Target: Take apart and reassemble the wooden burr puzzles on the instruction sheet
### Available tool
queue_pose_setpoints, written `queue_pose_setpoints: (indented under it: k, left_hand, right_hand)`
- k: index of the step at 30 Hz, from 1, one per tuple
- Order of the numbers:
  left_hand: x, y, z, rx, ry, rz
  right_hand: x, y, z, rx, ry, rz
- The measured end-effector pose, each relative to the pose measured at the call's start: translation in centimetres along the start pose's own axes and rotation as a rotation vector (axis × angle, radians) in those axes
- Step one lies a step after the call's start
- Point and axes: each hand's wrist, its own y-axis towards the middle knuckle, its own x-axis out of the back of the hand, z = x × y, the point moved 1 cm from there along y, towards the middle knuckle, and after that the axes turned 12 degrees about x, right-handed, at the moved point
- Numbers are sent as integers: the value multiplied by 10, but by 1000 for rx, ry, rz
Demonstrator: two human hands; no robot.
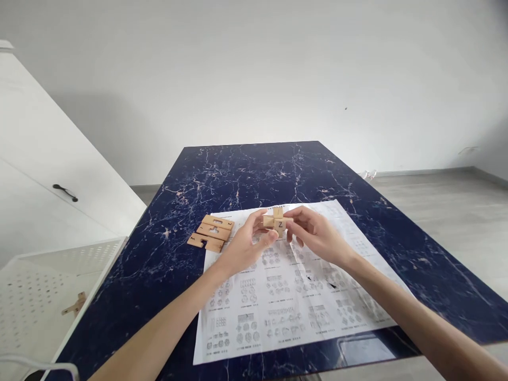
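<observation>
Running left-to-right, wooden crossbar [268, 221]

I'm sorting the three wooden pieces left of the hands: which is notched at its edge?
The lowest wooden piece in the picture: its cutout breaks the near edge; the middle piece and top piece have enclosed holes.

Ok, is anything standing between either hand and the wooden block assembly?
Nothing visible: the left hand and right hand both already grip the block assembly. The printed sheet lies below them, and the three loose wooden pieces lie off to the left, outside that space.
</observation>
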Motion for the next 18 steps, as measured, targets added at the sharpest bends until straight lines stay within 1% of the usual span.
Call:
queue_pose_setpoints:
  k: [3, 5, 8, 12, 16, 18]
  left_hand:
    - [1, -1, -3, 28, 11, -24]
    - [0, -3, -5, 26, 72, -82]
    - [-3, -6, -8, -13, 194, -158]
    - [-8, -10, -8, -41, 285, -146]
    - [-7, -10, -7, -56, 283, -123]
    - [-6, -9, -6, -92, 266, -109]
  right_hand:
    - [-11, 2, -8, -40, 165, 73]
    - [-14, 0, -12, -77, 199, 97]
    - [-13, -6, -13, -89, 105, 146]
    - [-12, -10, -12, -60, -114, 192]
    - [-16, -11, -9, -43, -121, 163]
    - [-18, -11, -5, -49, -95, 148]
